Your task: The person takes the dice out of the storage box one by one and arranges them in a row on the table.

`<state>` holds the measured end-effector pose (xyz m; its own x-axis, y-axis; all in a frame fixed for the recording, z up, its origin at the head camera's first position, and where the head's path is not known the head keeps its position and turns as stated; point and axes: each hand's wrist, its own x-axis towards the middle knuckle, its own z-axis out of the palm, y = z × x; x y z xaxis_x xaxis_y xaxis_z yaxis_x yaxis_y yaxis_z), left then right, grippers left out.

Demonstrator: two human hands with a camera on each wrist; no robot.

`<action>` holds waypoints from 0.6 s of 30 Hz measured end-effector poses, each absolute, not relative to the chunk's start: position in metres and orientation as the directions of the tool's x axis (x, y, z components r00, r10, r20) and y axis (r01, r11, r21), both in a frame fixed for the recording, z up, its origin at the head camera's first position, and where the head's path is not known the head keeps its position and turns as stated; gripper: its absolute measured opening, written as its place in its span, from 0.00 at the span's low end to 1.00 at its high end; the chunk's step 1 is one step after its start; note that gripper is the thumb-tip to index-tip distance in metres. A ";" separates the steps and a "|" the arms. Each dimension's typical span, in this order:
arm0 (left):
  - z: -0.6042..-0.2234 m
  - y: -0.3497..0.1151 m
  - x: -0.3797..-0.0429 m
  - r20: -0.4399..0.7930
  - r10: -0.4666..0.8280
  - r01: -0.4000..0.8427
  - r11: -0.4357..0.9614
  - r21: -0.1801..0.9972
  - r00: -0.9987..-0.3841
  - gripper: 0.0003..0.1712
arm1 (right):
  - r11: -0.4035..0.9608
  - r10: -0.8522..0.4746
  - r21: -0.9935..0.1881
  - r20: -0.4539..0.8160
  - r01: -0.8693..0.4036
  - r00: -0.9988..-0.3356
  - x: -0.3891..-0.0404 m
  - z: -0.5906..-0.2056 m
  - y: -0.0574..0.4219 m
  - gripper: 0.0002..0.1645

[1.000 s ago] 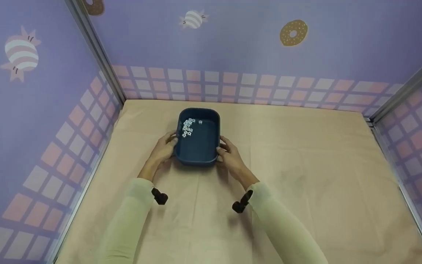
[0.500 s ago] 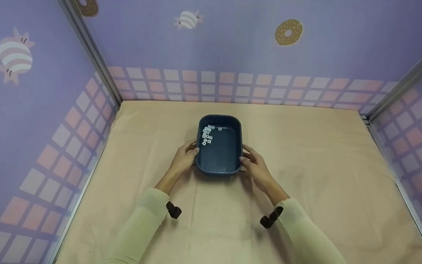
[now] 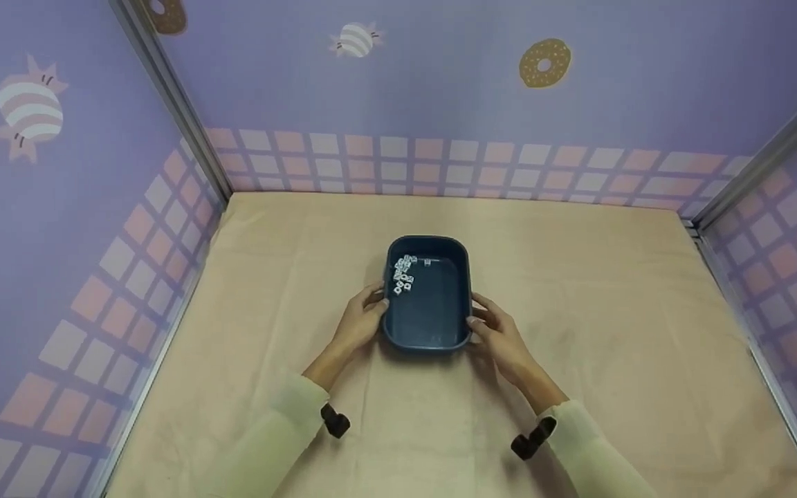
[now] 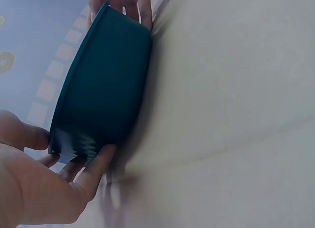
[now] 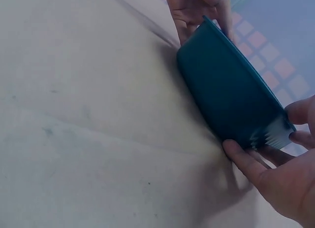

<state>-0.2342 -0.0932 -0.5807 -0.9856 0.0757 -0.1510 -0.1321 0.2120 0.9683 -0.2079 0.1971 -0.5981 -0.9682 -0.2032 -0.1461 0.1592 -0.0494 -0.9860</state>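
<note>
A dark blue rectangular tub (image 3: 429, 315) with rounded corners is held between both hands near the middle of the cloth. Several small white dice-like cubes (image 3: 404, 273) are bunched along its inner left side, and one stands apart near the far wall. My left hand (image 3: 359, 318) grips the left wall, thumb at the rim and fingers on the outside. On the opposite wall, my right hand (image 3: 502, 337) grips in the same way. Both wrist views show the tub's outer side (image 4: 106, 75) low over the cloth, with fingers reaching under its lower edge (image 5: 238, 148).
A beige cloth (image 3: 613, 332) covers the table. Purple patterned panels (image 3: 440, 83) stand at the back, left and right, joined by metal posts (image 3: 184, 104). Each wrist carries a black strap-on device (image 3: 535, 437).
Both hands have carried the tub right and toward the person, with most of the sideways shift in the first half second. The cubes keep their place inside it.
</note>
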 end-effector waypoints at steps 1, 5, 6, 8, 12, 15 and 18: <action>-0.582 -0.093 -0.234 -0.153 0.075 -0.134 0.218 0.967 -0.985 0.29 | -0.047 -0.196 -0.987 -0.144 0.156 -0.970 -0.207 -0.599 0.197 0.35; -0.589 -0.095 -0.235 -0.158 0.079 -0.139 0.208 0.968 -0.984 0.29 | -0.040 -0.197 -0.989 -0.130 0.140 -0.972 -0.205 -0.602 0.196 0.35; -0.590 -0.096 -0.236 -0.154 0.086 -0.135 0.196 0.971 -0.984 0.29 | -0.042 -0.197 -0.990 -0.121 0.132 -0.973 -0.205 -0.603 0.196 0.35; -0.592 -0.098 -0.237 -0.143 0.103 -0.124 0.173 0.977 -0.984 0.29 | -0.038 -0.192 -0.993 -0.103 0.113 -0.976 -0.205 -0.604 0.196 0.35; -0.593 -0.101 -0.238 -0.138 0.126 -0.115 0.175 0.978 -0.982 0.30 | -0.037 -0.182 -0.996 -0.077 0.085 -0.980 -0.205 -0.606 0.195 0.34; -0.594 -0.102 -0.240 -0.153 0.121 -0.127 0.199 0.972 -0.981 0.30 | -0.035 -0.175 -0.996 -0.075 0.082 -0.982 -0.205 -0.607 0.195 0.34; -0.595 -0.102 -0.240 -0.174 0.109 -0.151 0.197 0.969 -0.979 0.29 | -0.027 -0.173 -0.996 -0.083 0.089 -0.981 -0.204 -0.609 0.194 0.34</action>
